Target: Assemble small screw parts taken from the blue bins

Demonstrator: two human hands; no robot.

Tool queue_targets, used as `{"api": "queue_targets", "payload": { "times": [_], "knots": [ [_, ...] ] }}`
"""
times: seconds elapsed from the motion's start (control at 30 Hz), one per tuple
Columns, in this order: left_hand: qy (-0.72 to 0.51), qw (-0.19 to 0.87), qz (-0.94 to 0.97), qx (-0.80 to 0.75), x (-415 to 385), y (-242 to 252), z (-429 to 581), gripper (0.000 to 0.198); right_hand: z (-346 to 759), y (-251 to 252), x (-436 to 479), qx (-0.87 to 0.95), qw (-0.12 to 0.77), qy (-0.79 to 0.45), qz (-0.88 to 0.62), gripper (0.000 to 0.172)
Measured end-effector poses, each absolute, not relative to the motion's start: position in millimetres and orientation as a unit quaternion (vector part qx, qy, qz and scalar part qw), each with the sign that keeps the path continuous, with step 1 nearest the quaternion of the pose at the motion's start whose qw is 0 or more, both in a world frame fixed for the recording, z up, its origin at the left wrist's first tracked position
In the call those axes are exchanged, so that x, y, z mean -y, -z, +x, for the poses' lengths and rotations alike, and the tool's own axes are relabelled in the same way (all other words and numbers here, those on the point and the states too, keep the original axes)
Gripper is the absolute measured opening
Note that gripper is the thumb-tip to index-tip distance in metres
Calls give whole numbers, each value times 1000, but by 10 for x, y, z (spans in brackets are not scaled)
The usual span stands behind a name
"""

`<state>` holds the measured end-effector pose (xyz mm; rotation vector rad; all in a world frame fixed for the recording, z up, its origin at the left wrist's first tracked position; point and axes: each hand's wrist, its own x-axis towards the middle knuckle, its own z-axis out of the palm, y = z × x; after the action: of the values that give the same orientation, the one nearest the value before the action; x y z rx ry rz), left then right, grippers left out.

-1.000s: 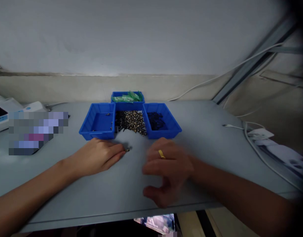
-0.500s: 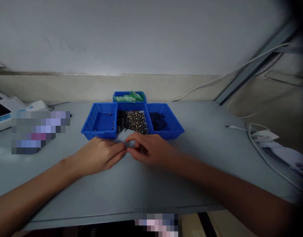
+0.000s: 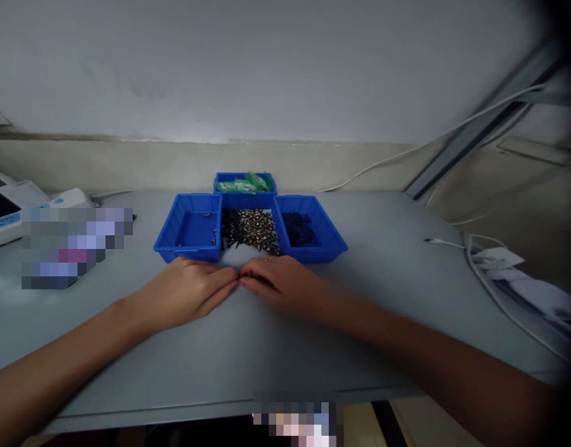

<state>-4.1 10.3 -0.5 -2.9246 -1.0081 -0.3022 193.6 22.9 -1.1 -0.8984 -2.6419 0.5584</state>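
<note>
My left hand (image 3: 187,290) rests on the grey table (image 3: 248,347), fingers pressed together and pointing right. My right hand (image 3: 285,282) lies opposite it, fingers curled into a pinch. The fingertips of both hands meet just in front of a loose pile of small metal screws (image 3: 251,228). What sits between the fingertips is hidden. The left blue tray (image 3: 185,248) holds a few small parts. The right blue tray (image 3: 334,245) holds dark pieces.
A third blue tray (image 3: 220,180) with green pieces stands behind the screw pile. A white device (image 3: 15,208) sits at the far left. White cables (image 3: 481,273) and a white tag lie on the right. The table's front edge runs below my forearms.
My right hand moved forward and left until its fingertips met those of my left hand. The small metal part seen at my left fingertips is now covered. My left hand stayed put.
</note>
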Motion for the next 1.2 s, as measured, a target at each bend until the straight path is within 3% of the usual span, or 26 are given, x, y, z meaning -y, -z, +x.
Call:
{"api": "queue_targets", "payload": {
  "times": [0.23, 0.53, 0.77, 1.2],
  "knots": [
    [103, 21, -941, 323, -102, 10, -46, 29, 1933, 18, -219, 909, 158, -215, -320, 13],
    [112, 44, -940, 319, -101, 39, -46, 28, 1944, -21, -239, 911, 133, -208, -330, 26],
    [102, 15, -947, 304, -92, 37, -44, 26, 1942, 34, -228, 891, 155, -253, -343, 3],
    [96, -12, -939, 330, -91, 18, -44, 27, 1944, -6, -248, 913, 124, -230, -315, 22]
  ]
}}
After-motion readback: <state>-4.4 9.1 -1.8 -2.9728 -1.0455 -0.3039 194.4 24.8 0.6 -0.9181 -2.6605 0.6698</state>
